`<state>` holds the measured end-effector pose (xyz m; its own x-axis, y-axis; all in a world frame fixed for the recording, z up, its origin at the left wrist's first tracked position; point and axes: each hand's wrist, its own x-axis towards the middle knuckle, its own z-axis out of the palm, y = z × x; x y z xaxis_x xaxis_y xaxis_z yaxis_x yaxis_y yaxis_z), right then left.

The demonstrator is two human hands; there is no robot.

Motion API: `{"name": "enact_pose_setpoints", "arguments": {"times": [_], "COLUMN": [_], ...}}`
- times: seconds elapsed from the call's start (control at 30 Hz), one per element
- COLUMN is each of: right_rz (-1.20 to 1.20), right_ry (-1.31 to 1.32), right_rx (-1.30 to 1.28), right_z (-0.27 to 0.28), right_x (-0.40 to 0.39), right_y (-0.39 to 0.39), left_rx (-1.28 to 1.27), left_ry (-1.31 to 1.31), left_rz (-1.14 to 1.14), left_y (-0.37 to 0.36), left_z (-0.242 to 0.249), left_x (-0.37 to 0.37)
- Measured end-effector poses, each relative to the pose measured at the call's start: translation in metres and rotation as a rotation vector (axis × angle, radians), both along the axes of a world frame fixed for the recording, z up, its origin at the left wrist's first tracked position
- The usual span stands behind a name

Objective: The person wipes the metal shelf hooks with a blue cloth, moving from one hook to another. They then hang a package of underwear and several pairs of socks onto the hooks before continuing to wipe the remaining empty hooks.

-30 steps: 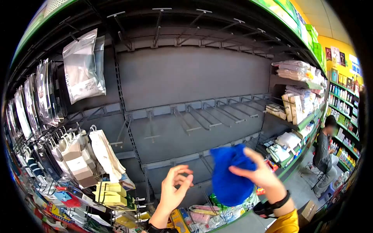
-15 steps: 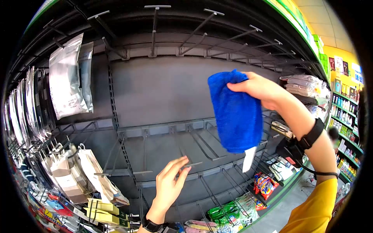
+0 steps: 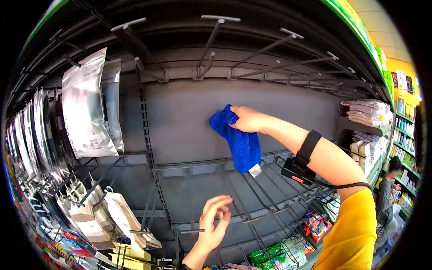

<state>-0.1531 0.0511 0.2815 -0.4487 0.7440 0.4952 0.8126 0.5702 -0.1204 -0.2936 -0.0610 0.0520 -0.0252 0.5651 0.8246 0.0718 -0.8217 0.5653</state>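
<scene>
A blue cloth (image 3: pixel 245 146) with a white tag hangs down in front of the grey back panel (image 3: pixel 189 117). My right hand (image 3: pixel 245 119) pinches its upper edge, arm stretched forward, and part of the cloth folds over to the left of my fingers. Lower down, my left hand (image 3: pixel 214 225) is raised with its fingers apart and curved, holding nothing. Bare metal hooks (image 3: pixel 238 193) stick out behind and around my left hand.
Silvery packages (image 3: pixel 85 108) and beige tagged items (image 3: pixel 119 213) hang at the left. More hooks (image 3: pixel 220 21) jut out overhead. Folded textiles (image 3: pixel 366 112) and red packs (image 3: pixel 317 225) lie at the right. A person (image 3: pixel 388 193) sits at the far right.
My right hand has moved the blue cloth left and farther out towards the back panel, and the cloth is now more bunched. My left hand has shifted slightly right and down. The view has shifted.
</scene>
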Motion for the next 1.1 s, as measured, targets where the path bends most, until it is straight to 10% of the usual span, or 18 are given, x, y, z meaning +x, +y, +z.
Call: {"name": "enact_pose_setpoints", "arguments": {"times": [0.23, 0.37, 0.77, 0.97, 1.1], "right_rz": [0.331, 0.324, -0.141, 0.317, 0.358], "right_ry": [-0.342, -0.625, -0.815, -0.297, -0.583], "right_rx": [0.146, -0.367, -0.462, -0.19, -0.217], "right_z": [-0.022, -0.054, -0.022, -0.031, -0.059], "right_x": [-0.007, -0.016, 0.006, -0.004, -0.009], "right_y": [0.018, 0.011, 0.002, 0.028, 0.031], "left_rx": [0.012, 0.003, 0.093, 0.1, 0.077], "left_ry": [-0.048, -0.048, 0.193, 0.212, 0.23], "left_rz": [0.346, 0.443, 0.357, 0.34, 0.309], "left_y": [0.062, 0.076, 0.055, 0.051, 0.051], "left_z": [0.024, 0.021, 0.019, 0.02, 0.02], "left_x": [0.007, 0.003, 0.013, 0.01, 0.007]}}
